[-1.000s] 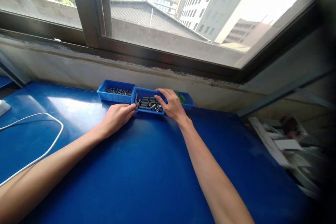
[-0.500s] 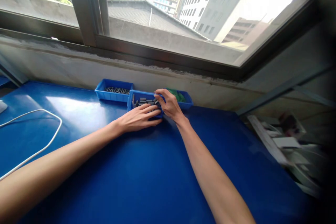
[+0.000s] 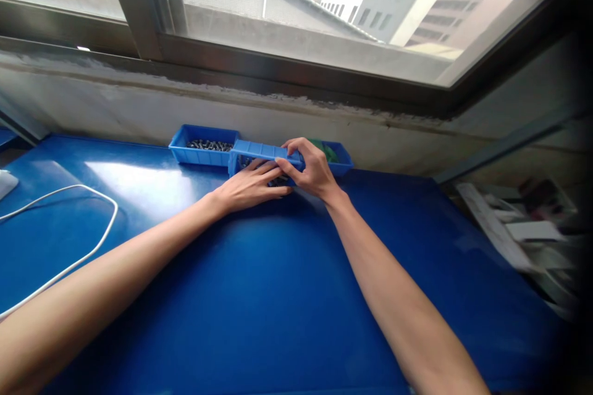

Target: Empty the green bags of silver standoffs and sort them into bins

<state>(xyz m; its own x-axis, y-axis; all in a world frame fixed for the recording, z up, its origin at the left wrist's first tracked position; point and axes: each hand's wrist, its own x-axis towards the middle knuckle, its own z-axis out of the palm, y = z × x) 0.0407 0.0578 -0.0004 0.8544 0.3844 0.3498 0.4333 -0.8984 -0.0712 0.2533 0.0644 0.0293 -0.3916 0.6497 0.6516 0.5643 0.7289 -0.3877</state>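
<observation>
The middle blue bin [image 3: 259,149] is tilted toward me, its ribbed back wall raised. My right hand [image 3: 312,170] grips that bin at its upper right corner, thumb on one side and fingers on the other. Across the bin's opening lies my left hand [image 3: 252,185], its fingers spread over small grey metal pieces [image 3: 278,181]. Part of the bin's contents is hidden under the fingers. To the left stands a blue bin [image 3: 204,156] with dark screw-like parts [image 3: 209,145]. Behind my right hand, another blue bin [image 3: 341,166] holds something green [image 3: 330,153].
The bins stand on a blue table [image 3: 259,296] by the wall below a window. A white cable [image 3: 111,222] curves over the table's left side. At the right, beyond the table edge, is a shelf [image 3: 495,228] with blurred items.
The middle bin has been tipped up toward me. My right hand has taken hold of its wall, and my left hand stays over the opening. The camera view has shifted slightly.
</observation>
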